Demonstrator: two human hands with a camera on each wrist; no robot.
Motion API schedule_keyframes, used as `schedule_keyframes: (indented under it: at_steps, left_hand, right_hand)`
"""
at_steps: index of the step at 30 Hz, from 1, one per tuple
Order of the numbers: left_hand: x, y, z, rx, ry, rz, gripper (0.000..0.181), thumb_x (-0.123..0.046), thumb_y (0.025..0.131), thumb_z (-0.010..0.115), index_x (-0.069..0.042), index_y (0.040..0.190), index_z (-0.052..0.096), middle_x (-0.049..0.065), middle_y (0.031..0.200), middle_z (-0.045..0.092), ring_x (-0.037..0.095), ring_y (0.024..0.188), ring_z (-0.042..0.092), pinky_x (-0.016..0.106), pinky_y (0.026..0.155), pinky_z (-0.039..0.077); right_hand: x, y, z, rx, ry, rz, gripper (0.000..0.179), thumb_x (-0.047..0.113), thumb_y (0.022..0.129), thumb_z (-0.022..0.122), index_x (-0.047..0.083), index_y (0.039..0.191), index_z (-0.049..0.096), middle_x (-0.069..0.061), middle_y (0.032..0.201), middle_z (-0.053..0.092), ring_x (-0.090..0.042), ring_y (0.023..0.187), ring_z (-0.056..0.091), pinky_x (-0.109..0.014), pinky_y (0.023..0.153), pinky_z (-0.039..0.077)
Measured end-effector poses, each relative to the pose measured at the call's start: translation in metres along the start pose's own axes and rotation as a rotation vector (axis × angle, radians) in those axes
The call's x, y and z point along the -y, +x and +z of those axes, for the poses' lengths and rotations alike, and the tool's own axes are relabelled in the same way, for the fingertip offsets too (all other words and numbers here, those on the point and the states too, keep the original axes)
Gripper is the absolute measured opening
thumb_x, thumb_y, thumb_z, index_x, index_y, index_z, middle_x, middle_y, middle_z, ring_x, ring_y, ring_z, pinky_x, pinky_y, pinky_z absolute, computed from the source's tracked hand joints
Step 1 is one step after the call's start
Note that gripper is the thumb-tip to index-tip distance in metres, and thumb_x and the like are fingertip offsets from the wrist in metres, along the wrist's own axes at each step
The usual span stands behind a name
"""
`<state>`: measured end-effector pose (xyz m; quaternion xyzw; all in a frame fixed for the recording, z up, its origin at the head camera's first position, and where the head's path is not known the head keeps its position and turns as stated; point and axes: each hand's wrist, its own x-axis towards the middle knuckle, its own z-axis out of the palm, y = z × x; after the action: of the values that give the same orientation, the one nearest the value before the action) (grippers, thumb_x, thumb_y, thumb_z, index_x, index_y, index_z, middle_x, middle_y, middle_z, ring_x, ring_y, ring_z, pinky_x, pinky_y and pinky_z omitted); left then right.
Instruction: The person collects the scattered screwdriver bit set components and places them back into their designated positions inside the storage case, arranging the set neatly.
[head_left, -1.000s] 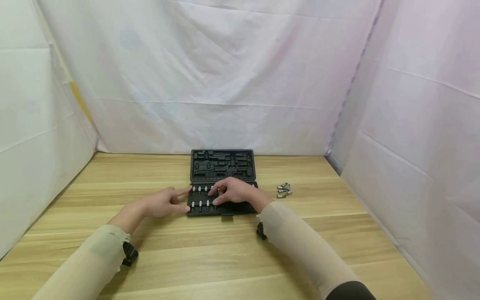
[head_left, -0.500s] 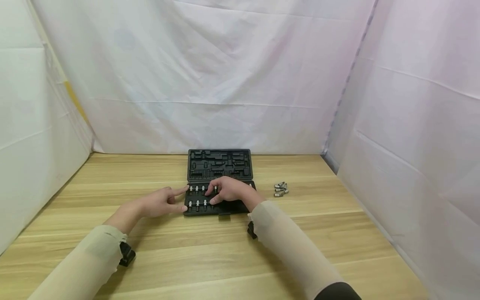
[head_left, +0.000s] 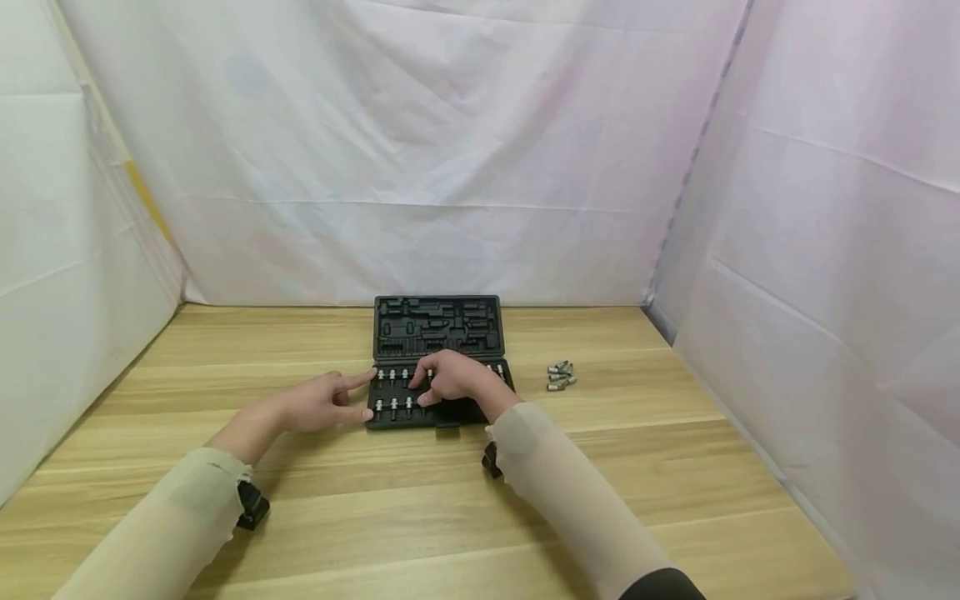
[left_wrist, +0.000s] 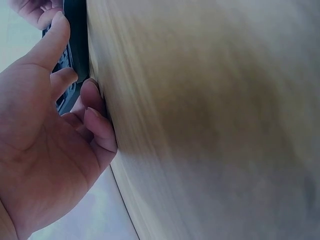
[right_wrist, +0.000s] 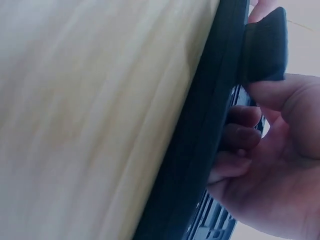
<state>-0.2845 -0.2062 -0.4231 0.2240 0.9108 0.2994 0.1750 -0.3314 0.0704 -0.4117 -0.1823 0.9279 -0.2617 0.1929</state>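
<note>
A black plastic case [head_left: 438, 327] lies open on the table, its moulded lid folded back. Silver-and-black bit sockets [head_left: 393, 404] sit in two rows in its near half. My left hand [head_left: 324, 404] touches the case's left edge with index finger and thumb stretched out and apart; its other fingers are curled under, as the left wrist view shows. My right hand [head_left: 453, 377] is bent over the near half, thumb tip at the fourth place of the lower row, index fingertip farther back. Whether a bit socket is pinched there is hidden. In the right wrist view the latch [right_wrist: 265, 47] covers the thumb tip.
Several loose bit sockets [head_left: 560, 377] lie in a small pile on the wooden table [head_left: 360, 517], right of the case. White cloth [head_left: 420, 150] hangs behind the table and along both sides.
The whole head view has shifted slightly, so everything sits a little farther left. Against the case, both hands stay nearly in place.
</note>
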Motion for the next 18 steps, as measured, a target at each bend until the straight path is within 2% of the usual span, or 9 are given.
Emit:
schedule_keyframes:
  at_steps: [3, 5, 6, 9, 13, 18]
  left_hand:
    - [0.0, 0.001, 0.0, 0.004, 0.001, -0.001, 0.089, -0.047, 0.104, 0.075, -0.016, 0.174, 0.03, 0.011, 0.102, 0.051, 0.022, 0.086, 0.048, 0.036, 0.075, 0.044]
    - [0.0, 0.002, -0.001, 0.003, 0.002, -0.006, 0.089, -0.048, 0.104, 0.075, -0.017, 0.174, 0.03, 0.011, 0.102, 0.052, 0.022, 0.086, 0.048, 0.036, 0.076, 0.044]
    - [0.0, 0.001, -0.001, 0.003, 0.0, -0.002, 0.089, -0.048, 0.104, 0.075, -0.017, 0.174, 0.03, 0.011, 0.101, 0.051, 0.022, 0.085, 0.047, 0.036, 0.075, 0.044]
    - [0.0, 0.0, -0.001, -0.001, 0.0, -0.006, 0.089, -0.048, 0.104, 0.075, -0.017, 0.174, 0.03, 0.01, 0.099, 0.05, 0.021, 0.084, 0.046, 0.035, 0.075, 0.043]
    - [0.001, -0.001, -0.001, -0.005, 0.011, -0.005, 0.089, -0.048, 0.104, 0.075, -0.017, 0.174, 0.031, 0.01, 0.1, 0.051, 0.021, 0.085, 0.047, 0.035, 0.075, 0.043]
    - [0.001, 0.0, 0.0, -0.003, 0.006, 0.0, 0.089, -0.048, 0.104, 0.075, -0.016, 0.174, 0.031, 0.01, 0.1, 0.052, 0.021, 0.084, 0.047, 0.035, 0.074, 0.043]
  right_hand:
    - [0.004, 0.0, -0.001, -0.001, 0.005, 0.033, 0.014, 0.017, 0.097, 0.086, 0.026, 0.106, 0.081, -0.008, 0.158, 0.061, -0.027, 0.116, 0.068, -0.044, 0.103, 0.057]
    - [0.006, -0.001, -0.002, 0.003, 0.003, 0.041, 0.014, 0.016, 0.097, 0.086, 0.027, 0.105, 0.081, -0.008, 0.159, 0.061, -0.029, 0.126, 0.067, -0.047, 0.107, 0.057]
    - [0.007, -0.001, -0.002, 0.005, 0.002, 0.04, 0.014, 0.016, 0.097, 0.086, 0.027, 0.105, 0.08, -0.008, 0.159, 0.061, -0.029, 0.126, 0.067, -0.048, 0.107, 0.056]
    - [0.006, -0.002, -0.002, 0.004, 0.008, 0.021, 0.015, 0.017, 0.097, 0.086, 0.026, 0.108, 0.08, -0.009, 0.149, 0.066, -0.025, 0.106, 0.067, -0.044, 0.1, 0.056]
    - [0.004, -0.006, 0.001, -0.015, -0.001, -0.02, 0.017, 0.019, 0.097, 0.086, 0.025, 0.112, 0.08, -0.006, 0.13, 0.071, -0.019, 0.083, 0.055, -0.038, 0.088, 0.049]
    - [0.001, -0.011, 0.002, -0.024, -0.028, -0.045, 0.02, 0.023, 0.099, 0.085, 0.025, 0.119, 0.081, -0.005, 0.115, 0.073, -0.02, 0.087, 0.06, -0.039, 0.087, 0.051]
